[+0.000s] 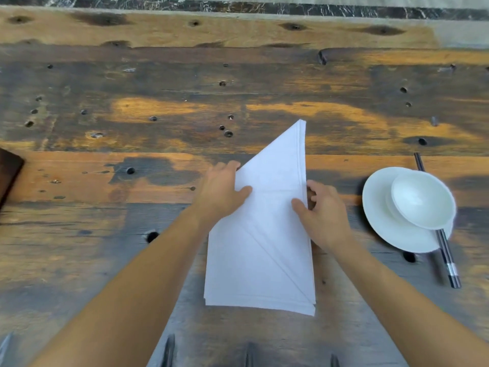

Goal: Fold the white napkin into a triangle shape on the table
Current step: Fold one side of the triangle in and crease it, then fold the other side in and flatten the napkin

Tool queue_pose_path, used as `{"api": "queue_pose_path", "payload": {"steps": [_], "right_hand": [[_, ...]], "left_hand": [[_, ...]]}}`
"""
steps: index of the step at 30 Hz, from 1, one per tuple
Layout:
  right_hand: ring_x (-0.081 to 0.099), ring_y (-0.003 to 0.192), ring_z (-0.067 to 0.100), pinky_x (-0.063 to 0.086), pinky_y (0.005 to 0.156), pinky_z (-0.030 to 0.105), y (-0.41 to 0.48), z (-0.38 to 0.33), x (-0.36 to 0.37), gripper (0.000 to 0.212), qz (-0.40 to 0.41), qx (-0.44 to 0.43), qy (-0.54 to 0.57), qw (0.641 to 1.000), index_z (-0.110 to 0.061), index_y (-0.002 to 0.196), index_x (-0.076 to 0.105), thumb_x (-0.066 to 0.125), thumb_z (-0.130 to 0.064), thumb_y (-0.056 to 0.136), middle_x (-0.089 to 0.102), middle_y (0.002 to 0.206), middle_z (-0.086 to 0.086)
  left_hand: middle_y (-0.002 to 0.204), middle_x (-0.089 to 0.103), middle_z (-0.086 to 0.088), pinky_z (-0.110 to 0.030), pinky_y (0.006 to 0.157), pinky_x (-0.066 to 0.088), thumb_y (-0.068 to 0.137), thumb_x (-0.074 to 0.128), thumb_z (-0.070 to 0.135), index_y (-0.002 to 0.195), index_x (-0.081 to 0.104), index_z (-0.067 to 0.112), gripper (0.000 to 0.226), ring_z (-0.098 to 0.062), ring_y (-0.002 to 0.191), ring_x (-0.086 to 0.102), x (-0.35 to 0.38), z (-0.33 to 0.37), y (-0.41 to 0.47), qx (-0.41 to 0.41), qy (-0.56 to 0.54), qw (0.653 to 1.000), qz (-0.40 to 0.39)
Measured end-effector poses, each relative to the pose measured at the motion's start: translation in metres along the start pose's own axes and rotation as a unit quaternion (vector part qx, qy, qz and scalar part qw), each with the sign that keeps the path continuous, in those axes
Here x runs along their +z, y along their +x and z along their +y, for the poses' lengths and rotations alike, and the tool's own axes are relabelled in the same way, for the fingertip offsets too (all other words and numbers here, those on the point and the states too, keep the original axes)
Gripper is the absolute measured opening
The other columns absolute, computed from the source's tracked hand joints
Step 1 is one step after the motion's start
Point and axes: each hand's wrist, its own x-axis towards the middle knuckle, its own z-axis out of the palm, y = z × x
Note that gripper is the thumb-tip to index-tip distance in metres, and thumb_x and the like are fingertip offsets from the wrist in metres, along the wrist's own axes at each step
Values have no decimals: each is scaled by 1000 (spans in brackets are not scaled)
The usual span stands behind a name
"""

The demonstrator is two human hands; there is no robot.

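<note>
I'm keeping the white napkin (267, 247) lying flat on the surface (105, 181) straight ahead of me, its point aimed away, so the layers are staying lined up while the triangle is taking shape. My left hand (221, 192) is lying loosely spread, its thumb pressing the cloth beside the slanted fold and grasping nothing, which I judge is pinning it in place. My right hand (324, 213) is pinching the stacked right edge between thumb and curled fingers, probably squaring it.
</note>
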Motion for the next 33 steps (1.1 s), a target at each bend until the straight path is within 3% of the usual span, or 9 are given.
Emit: {"api": "queue_pose_path", "payload": {"steps": [3, 6, 11, 16, 19, 23, 26, 31, 33], "right_hand": [[55, 119, 24, 46, 96, 37, 31, -10, -1, 44, 7, 17, -12, 1000, -18, 135, 57, 65, -33, 94, 59, 129, 4], [53, 125, 26, 44, 102, 39, 53, -12, -1, 54, 2, 31, -25, 999, -16, 143, 51, 64, -35, 94, 56, 137, 5], [50, 131, 26, 40, 110, 40, 80, -17, -4, 61, 5, 36, -41, 998, -16, 149, 43, 64, -35, 95, 49, 148, 4], [58, 119, 23, 46, 96, 34, 102, -24, -3, 57, 9, 32, -25, 999, -21, 145, 48, 67, -35, 93, 54, 142, 0], [62, 106, 15, 45, 84, 26, 113, -27, -5, 52, 3, 28, -2, 1000, -23, 140, 53, 68, -33, 92, 61, 131, -4], [63, 100, 8, 52, 90, 28, 128, -27, -9, 43, 6, 29, 57, 998, -22, 129, 61, 73, -28, 88, 68, 113, -13], [63, 93, 1, 53, 86, 22, 139, -29, -12, 47, 15, 68, 141, 988, -22, 129, 61, 78, -32, 86, 64, 103, -18], [67, 100, 8, 59, 91, 37, 160, -32, -13, 66, 39, 142, 259, 955, -18, 136, 59, 81, -47, 80, 70, 113, -6], [70, 98, 9, 59, 86, 29, 166, -37, -17, 66, 30, 161, 305, 938, -14, 135, 59, 83, -42, 80, 72, 113, -4]], "left_hand": [[131, 57, -8, -45, 95, 49, 95, 63, 48, 142, 49, 18, 57, -30, 125, 47, -1, 5, 22, -20, -1, 1000, -5], [123, 55, -8, -39, 81, 49, 96, 62, 48, 129, 56, 17, 45, -29, 111, 53, -6, 8, 41, -34, 16, 999, 17], [91, 69, 2, -38, 87, 54, 92, 69, 41, 127, 59, 18, 43, -21, 103, 62, -11, 24, 75, -27, -114, 993, -12], [99, 70, 1, -38, 87, 55, 91, 71, 39, 123, 60, 19, 39, -22, 100, 62, -11, 53, 110, -2, -139, 990, -17], [97, 67, 1, -38, 80, 55, 95, 66, 36, 112, 61, 20, 24, -22, 93, 63, -11, 66, 128, 2, -140, 990, -31], [84, 61, 3, -31, 66, 47, 100, 59, 24, 98, 63, 16, 9, -21, 88, 60, -13, 75, 143, 30, -174, 984, -39], [88, 68, 2, -27, 67, 47, 96, 66, 18, 103, 69, 15, 8, -18, 86, 63, -14, 75, 147, 28, -271, 961, -43], [97, 77, -5, -36, 74, 56, 91, 77, 19, 101, 74, 18, 11, -22, 91, 73, -15, 71, 150, 43, -388, 919, -56], [94, 79, -7, -29, 69, 55, 92, 75, 12, 102, 75, 14, 11, -16, 82, 73, -18, 68, 148, 58, -428, 899, -64]]}}
